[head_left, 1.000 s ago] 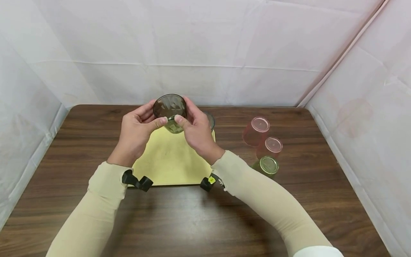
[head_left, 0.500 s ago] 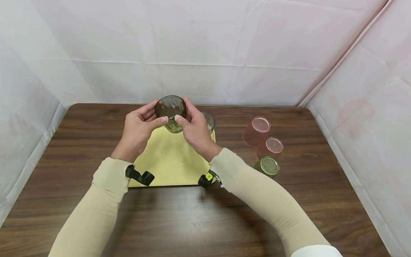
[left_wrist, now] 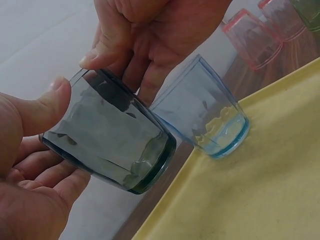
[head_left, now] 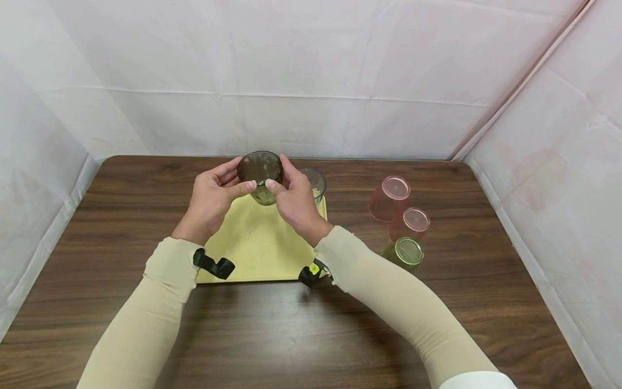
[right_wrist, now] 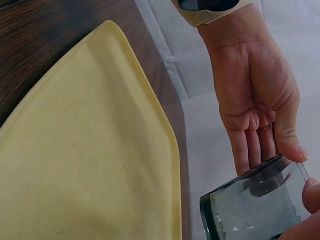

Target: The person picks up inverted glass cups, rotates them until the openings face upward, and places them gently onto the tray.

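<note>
A dark grey see-through drinking glass (head_left: 259,166) is held up over the far part of a yellow tray (head_left: 257,248), its mouth tilted toward me. My left hand (head_left: 210,202) grips its left side, thumb on the near rim and fingers behind. On the opposite side my right hand (head_left: 300,204) holds it the same way, the two thumbs close together. The left wrist view has the grey glass (left_wrist: 112,135) slanting with its base down, clear of the tray. Behind it a bluish glass (left_wrist: 205,112) stands upright on the tray's edge area, partly hidden by my right hand in the head view.
To the right on the brown wooden table (head_left: 291,335), two pink glasses, one farther (head_left: 389,199) and one nearer (head_left: 410,224), stand upside down with a green glass (head_left: 405,253) before them. White cloth walls (head_left: 291,65) enclose the back and sides.
Both hands and the grey glass have come slightly lower and a little to the right. More of the bluish glass shows beside my right hand. The other glasses have stayed put.
</note>
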The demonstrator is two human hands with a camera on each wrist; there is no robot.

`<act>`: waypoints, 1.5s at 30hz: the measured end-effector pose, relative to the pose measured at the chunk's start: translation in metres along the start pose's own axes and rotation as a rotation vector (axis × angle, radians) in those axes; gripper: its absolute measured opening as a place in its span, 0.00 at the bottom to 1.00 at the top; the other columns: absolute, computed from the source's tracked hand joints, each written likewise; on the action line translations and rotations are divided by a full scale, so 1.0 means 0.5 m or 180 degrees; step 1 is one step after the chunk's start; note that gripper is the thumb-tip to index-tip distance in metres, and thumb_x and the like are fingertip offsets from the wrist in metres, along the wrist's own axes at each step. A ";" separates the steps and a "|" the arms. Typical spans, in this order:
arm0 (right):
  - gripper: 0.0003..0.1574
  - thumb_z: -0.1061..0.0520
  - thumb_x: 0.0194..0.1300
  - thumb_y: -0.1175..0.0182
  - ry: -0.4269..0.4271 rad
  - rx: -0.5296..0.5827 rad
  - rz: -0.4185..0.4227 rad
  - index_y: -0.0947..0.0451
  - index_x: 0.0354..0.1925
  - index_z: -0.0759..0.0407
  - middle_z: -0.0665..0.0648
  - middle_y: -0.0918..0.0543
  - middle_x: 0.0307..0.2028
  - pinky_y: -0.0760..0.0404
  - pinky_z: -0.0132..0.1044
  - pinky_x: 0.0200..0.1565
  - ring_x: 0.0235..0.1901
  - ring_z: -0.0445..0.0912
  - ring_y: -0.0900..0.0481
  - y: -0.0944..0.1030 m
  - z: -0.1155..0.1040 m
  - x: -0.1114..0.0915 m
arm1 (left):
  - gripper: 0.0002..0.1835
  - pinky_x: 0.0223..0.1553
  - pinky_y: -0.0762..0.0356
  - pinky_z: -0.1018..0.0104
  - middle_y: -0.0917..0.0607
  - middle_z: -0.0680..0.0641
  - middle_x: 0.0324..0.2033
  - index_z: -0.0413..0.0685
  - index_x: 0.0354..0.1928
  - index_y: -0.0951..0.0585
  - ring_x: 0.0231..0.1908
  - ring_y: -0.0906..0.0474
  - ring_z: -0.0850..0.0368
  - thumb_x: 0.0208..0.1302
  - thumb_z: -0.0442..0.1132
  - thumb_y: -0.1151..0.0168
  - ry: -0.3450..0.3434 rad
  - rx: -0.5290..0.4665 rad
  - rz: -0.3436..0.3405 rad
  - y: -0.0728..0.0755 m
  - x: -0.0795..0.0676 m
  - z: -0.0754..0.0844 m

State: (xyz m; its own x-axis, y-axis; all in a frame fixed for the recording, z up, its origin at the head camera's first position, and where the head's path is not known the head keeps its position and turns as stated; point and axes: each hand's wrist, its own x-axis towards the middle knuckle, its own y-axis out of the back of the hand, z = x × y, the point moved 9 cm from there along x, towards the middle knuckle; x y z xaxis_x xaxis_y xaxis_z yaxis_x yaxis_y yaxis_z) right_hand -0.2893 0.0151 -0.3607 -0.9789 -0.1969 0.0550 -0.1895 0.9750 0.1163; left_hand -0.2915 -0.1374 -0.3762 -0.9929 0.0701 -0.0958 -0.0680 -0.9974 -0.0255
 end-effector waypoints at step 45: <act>0.41 0.56 0.85 0.57 0.0049 -0.1765 -0.0284 0.63 0.83 0.64 0.60 0.64 0.85 0.46 0.48 0.83 0.84 0.52 0.59 -0.062 0.039 -0.020 | 0.39 0.70 0.27 0.65 0.33 0.40 0.78 0.46 0.81 0.39 0.77 0.35 0.48 0.72 0.34 0.34 0.0104 0.0550 -0.0155 0.036 0.002 -0.047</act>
State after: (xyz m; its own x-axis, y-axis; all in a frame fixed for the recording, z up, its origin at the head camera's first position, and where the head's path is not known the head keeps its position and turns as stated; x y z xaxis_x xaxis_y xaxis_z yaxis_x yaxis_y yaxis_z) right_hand -0.2753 -0.0113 -0.3842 -0.9589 -0.2816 0.0352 -0.1988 0.7549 0.6250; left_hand -0.2916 -0.1550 -0.4000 -0.9846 0.1160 -0.1308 -0.1342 -0.9810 0.1403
